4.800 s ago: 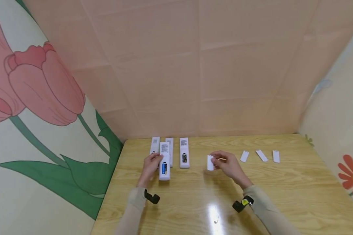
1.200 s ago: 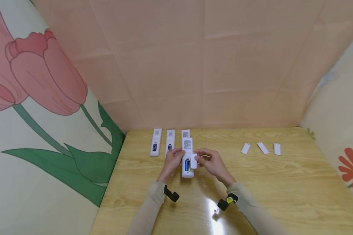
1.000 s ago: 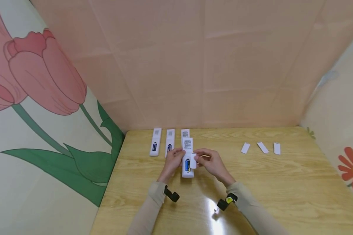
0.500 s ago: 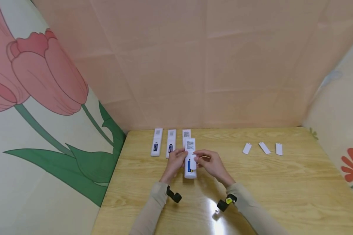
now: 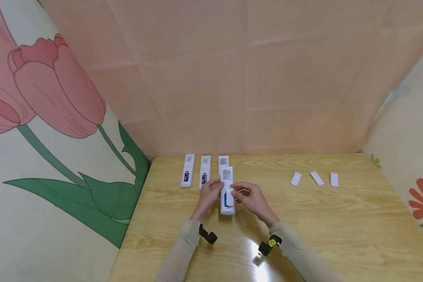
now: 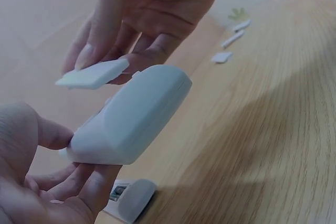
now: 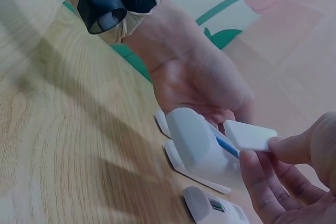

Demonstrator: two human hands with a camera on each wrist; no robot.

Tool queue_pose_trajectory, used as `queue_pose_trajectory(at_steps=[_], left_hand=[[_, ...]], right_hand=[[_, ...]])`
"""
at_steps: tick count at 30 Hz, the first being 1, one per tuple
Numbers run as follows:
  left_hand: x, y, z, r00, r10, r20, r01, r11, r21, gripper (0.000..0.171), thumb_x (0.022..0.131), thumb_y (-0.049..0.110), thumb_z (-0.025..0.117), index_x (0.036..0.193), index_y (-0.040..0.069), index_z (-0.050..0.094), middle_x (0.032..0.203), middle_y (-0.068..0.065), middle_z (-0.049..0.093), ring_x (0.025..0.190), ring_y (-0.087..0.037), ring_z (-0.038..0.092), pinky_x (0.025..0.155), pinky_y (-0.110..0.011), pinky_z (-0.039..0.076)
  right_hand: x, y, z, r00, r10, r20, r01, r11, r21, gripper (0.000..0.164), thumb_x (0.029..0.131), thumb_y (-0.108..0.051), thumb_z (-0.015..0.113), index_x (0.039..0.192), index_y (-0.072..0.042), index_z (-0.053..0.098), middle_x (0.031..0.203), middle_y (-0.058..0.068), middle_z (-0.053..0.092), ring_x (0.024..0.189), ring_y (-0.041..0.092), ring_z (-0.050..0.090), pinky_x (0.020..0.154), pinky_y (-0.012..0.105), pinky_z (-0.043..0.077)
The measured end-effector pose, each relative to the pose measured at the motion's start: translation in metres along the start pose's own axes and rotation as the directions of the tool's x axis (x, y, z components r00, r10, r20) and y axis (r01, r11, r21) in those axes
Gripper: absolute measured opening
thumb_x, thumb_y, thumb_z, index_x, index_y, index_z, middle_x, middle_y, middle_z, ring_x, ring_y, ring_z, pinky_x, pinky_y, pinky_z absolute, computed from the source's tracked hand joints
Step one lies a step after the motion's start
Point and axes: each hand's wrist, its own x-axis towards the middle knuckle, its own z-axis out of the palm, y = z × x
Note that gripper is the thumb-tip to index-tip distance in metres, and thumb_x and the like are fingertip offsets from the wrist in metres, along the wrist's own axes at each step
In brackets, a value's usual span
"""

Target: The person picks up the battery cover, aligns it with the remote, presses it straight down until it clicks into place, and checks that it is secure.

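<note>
A white remote control point(image 5: 227, 176) is held back-up above the table by my left hand point(image 5: 208, 196), thumb on one side and fingers beneath. Blue batteries point(image 5: 226, 199) show in its bay. My right hand point(image 5: 252, 199) pinches a white battery cover point(image 7: 252, 136) between thumb and fingers. In the head view the cover overlaps the right part of the bay. The left wrist view has the cover point(image 6: 94, 74) slightly tilted, with a gap between it and the remote's back point(image 6: 142, 114).
Two white remotes point(image 5: 187, 166) point(image 5: 205, 166) lie at the back left, bays uncovered. Another remote point(image 5: 223, 159) lies partly hidden behind the held one. Three loose battery covers point(image 5: 296, 178) point(image 5: 317, 178) point(image 5: 334, 179) lie on the wooden table point(image 5: 359, 219) to the right.
Earlier the hands were apart, remote at left and cover at right; both came together in the middle. Over the last second the cover has slid left over the battery bay.
</note>
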Motion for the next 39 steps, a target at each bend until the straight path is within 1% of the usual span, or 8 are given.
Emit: queue_pose_trajectory(at_steps=[4,9,12,19,24,30,35,39], left_hand=[[0.0006,-0.0019,0.0011,1.000,0.001,0.004,-0.001,1.000,-0.010,0.045,0.105,0.028,0.068,0.143,0.003,0.065,0.136,-0.017,0.073,0.101,-0.017,0.073,0.072,-0.027,0.060],[0.0001,-0.0027,0.0024,1.000,0.002,0.021,-0.002,1.000,-0.024,0.047,0.105,0.028,0.068,0.143,0.002,0.063,0.136,-0.018,0.073,0.101,-0.018,0.074,0.073,-0.028,0.061],[0.0000,-0.0031,0.0030,1.000,0.008,0.029,-0.007,0.999,-0.038,0.047,0.105,0.029,0.068,0.142,0.001,0.063,0.133,-0.018,0.074,0.098,-0.016,0.074,0.073,-0.028,0.061],[0.0001,-0.0035,0.0060,0.999,0.029,0.021,-0.028,0.998,-0.058,0.046,0.105,0.028,0.067,0.140,-0.001,0.064,0.130,-0.019,0.075,0.097,-0.017,0.074,0.071,-0.029,0.062],[0.0006,-0.0038,0.0066,1.000,0.010,0.014,-0.009,0.998,-0.064,0.046,0.105,0.027,0.067,0.141,-0.002,0.063,0.130,-0.020,0.074,0.095,-0.018,0.075,0.072,-0.028,0.062],[0.0003,-0.0038,0.0078,1.000,0.004,0.014,-0.003,0.999,-0.049,0.047,0.105,0.028,0.067,0.142,-0.001,0.062,0.131,-0.020,0.074,0.096,-0.017,0.075,0.071,-0.029,0.062],[-0.0006,-0.0032,0.0085,1.000,0.011,0.004,-0.011,0.999,-0.046,0.046,0.105,0.027,0.067,0.141,-0.002,0.063,0.131,-0.020,0.074,0.097,-0.018,0.074,0.070,-0.028,0.062],[-0.0009,-0.0029,0.0084,1.000,0.005,-0.004,-0.005,0.999,-0.038,0.046,0.105,0.028,0.067,0.141,0.000,0.064,0.132,-0.019,0.074,0.099,-0.017,0.074,0.070,-0.027,0.061]], right_hand=[[-0.0001,0.0009,0.0009,1.000,0.014,0.000,-0.014,1.000,0.010,0.027,0.099,0.003,0.071,0.125,0.006,0.073,0.110,0.026,0.070,0.089,0.025,0.075,0.084,0.051,0.065],[0.0006,0.0031,0.0022,1.000,0.010,-0.011,-0.010,1.000,-0.010,0.025,0.098,0.003,0.073,0.122,0.004,0.075,0.107,0.022,0.072,0.086,0.021,0.075,0.079,0.041,0.067],[0.0011,0.0050,0.0024,1.000,-0.004,-0.007,0.004,1.000,-0.020,0.024,0.098,0.002,0.074,0.122,0.003,0.075,0.106,0.021,0.072,0.085,0.022,0.075,0.078,0.037,0.067],[0.0011,0.0062,0.0038,1.000,-0.026,-0.006,0.026,0.999,-0.025,0.023,0.097,0.002,0.075,0.120,0.006,0.075,0.102,0.024,0.073,0.082,0.020,0.074,0.077,0.038,0.067],[0.0002,0.0064,0.0029,0.999,-0.034,-0.015,0.033,0.998,-0.060,0.022,0.097,0.000,0.075,0.119,0.003,0.076,0.103,0.022,0.075,0.088,0.021,0.073,0.079,0.038,0.067],[0.0004,0.0081,0.0018,0.999,-0.046,-0.022,0.043,0.994,-0.101,0.021,0.098,-0.001,0.075,0.118,0.001,0.078,0.105,0.020,0.077,0.093,0.023,0.072,0.080,0.034,0.065],[-0.0005,0.0073,0.0011,0.999,-0.025,-0.020,0.023,0.994,-0.110,0.021,0.098,-0.001,0.075,0.118,-0.001,0.078,0.102,0.017,0.076,0.090,0.018,0.071,0.078,0.032,0.065],[-0.0018,0.0081,0.0013,1.000,0.002,-0.022,-0.004,0.994,-0.113,0.021,0.098,-0.001,0.075,0.118,-0.003,0.078,0.102,0.014,0.076,0.089,0.018,0.071,0.078,0.029,0.065]])
